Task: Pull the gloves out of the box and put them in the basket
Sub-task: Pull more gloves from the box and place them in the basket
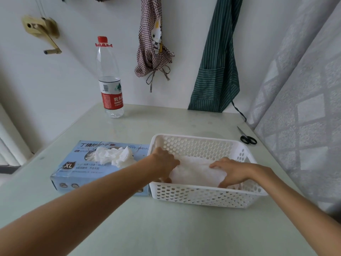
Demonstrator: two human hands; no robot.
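Both our hands sit low and centre-right in the white perforated basket [206,145]: left hand [163,164] and right hand [233,172] curl onto the white gloves [197,172]. More gloves [112,155] bulge from the blue nitrile glove box [81,163], centre-left; thin, limp and clingy, best pinched at a loose edge.

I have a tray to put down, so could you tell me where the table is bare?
Bare: the near table before the basket, and the stretch between bottle and scissors. Crowded: glove box against the basket.
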